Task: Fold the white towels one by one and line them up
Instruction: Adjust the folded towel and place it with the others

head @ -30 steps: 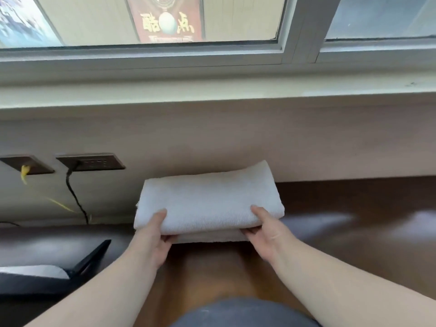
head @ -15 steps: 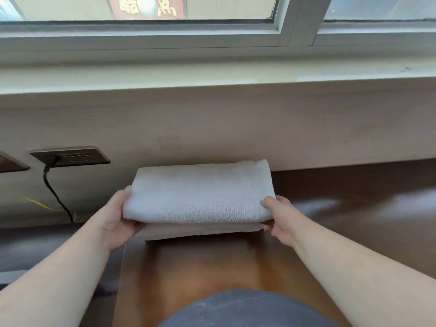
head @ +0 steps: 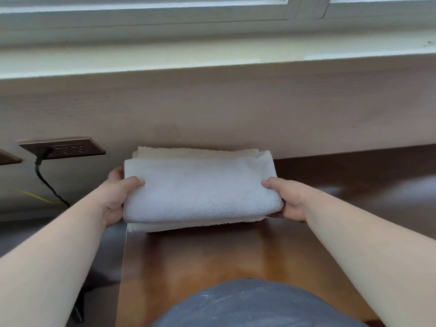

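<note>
The left hand [head: 115, 199] pinches the left end of the thick, folded white terry towel [head: 200, 190], thumb on top and fingers behind. The right hand [head: 286, 199] grips the right end the same way, fingers tucked under. The towel sits at the back of the shiny brown wooden table [head: 212, 260], right by the pale wall [head: 212, 109]. It looks soft, floppy and light, so holding both ends should keep the folds from falling open. Both bare arms reach forward, nearly straight.
</note>
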`<move>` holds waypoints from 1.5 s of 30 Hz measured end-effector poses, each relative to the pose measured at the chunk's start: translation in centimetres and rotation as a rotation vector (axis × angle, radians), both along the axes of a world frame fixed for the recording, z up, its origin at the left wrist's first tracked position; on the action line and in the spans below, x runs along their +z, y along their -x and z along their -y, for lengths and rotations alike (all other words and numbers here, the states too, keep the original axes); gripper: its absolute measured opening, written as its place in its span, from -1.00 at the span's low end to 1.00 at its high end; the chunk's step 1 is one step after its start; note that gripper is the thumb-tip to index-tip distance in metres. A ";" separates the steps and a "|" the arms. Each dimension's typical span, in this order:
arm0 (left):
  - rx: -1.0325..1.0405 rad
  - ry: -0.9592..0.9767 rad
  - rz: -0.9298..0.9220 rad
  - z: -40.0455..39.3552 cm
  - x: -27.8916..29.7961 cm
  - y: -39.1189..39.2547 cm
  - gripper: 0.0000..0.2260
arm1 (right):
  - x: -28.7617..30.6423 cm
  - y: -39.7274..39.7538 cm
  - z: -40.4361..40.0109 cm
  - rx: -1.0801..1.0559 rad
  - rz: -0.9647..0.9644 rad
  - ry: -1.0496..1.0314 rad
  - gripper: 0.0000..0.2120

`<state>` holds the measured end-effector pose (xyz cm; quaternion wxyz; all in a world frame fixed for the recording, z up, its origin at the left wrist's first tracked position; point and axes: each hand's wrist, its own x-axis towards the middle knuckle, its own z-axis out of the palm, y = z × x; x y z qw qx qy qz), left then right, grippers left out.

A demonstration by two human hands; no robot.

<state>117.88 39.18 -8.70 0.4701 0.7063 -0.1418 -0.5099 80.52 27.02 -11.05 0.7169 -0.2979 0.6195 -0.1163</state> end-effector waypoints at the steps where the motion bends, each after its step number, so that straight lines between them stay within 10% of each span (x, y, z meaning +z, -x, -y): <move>1: 0.009 -0.024 0.006 0.2 -0.1 0.1 -0.49 | 0.0 0.0 0.1 0.008 -0.008 -0.002 -0.67; 9: 0.050 -0.042 0.183 1.8 -1.6 -0.5 -0.36 | -0.1 -1.5 1.5 0.014 -0.208 0.179 -0.35; 18: -0.193 -0.314 0.724 2.3 -2.8 -0.4 -0.45 | -0.1 -3.1 1.3 0.110 -0.474 0.848 -0.83; 25: -0.209 -0.401 0.835 3.2 -2.4 0.4 -0.48 | -0.7 -4.0 3.0 0.261 -0.569 0.703 -0.66; 32: 0.004 -0.248 0.241 3.9 -1.6 -0.2 -0.39 | -0.2 -3.7 3.3 0.289 -0.482 0.546 -0.58; 38: 0.011 -0.225 0.324 3.6 -2.9 -1.3 -0.53 | 0.7 -1.5 3.6 0.163 -0.348 0.422 -0.77; 45: -0.013 -0.421 0.612 4.0 -2.1 0.4 -0.35 | -0.3 -0.8 2.0 0.155 -0.325 0.283 -0.34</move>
